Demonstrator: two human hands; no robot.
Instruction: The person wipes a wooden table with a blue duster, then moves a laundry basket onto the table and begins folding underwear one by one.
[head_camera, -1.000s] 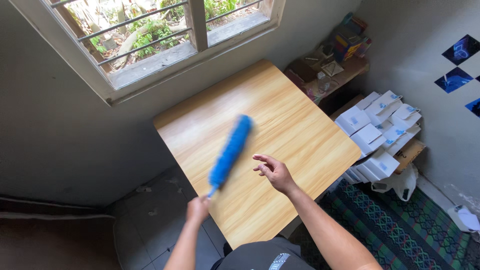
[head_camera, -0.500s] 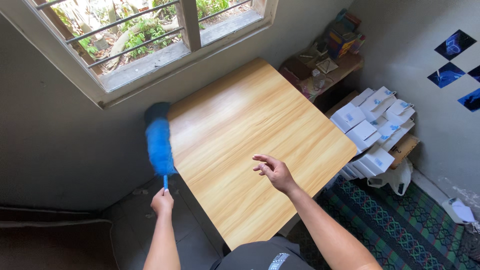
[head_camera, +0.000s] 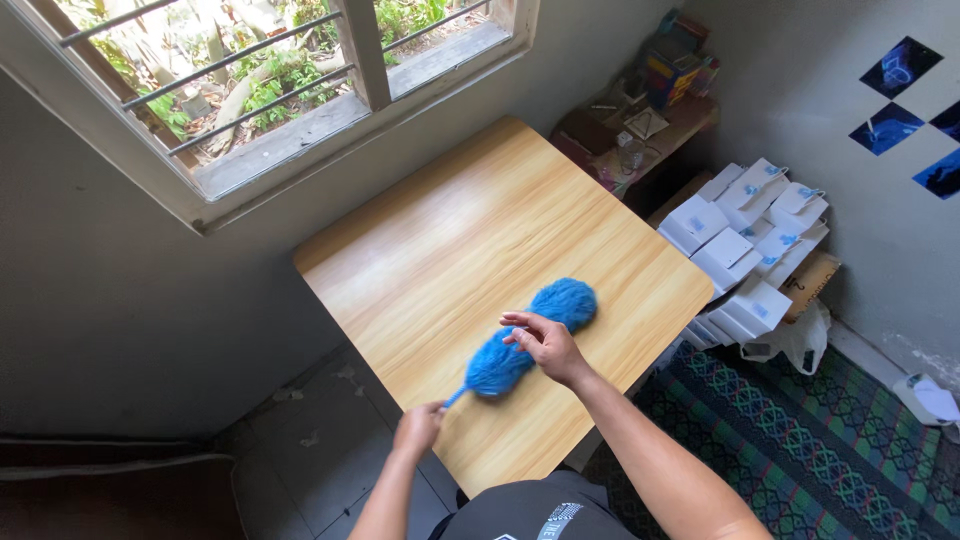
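My left hand (head_camera: 418, 427) grips the thin handle of a fluffy blue duster (head_camera: 529, 337) at the near left edge of a light wooden table (head_camera: 430, 250). The duster head lies across the near middle of the tabletop, pointing to the right. My right hand (head_camera: 545, 342) hovers over the duster head with its fingers spread and curled; it holds nothing and partly covers the duster.
A barred window (head_camera: 260, 80) sits above the table's far side. A low shelf with small items (head_camera: 640, 110) stands in the corner. White paper bags (head_camera: 750, 255) are stacked at the right. A patterned rug (head_camera: 800, 440) covers the floor beside them.
The duster swung from beyond the table's left edge back onto the tabletop, and now lies under my right hand. My left hand moved right and nearer. My right hand stayed put.
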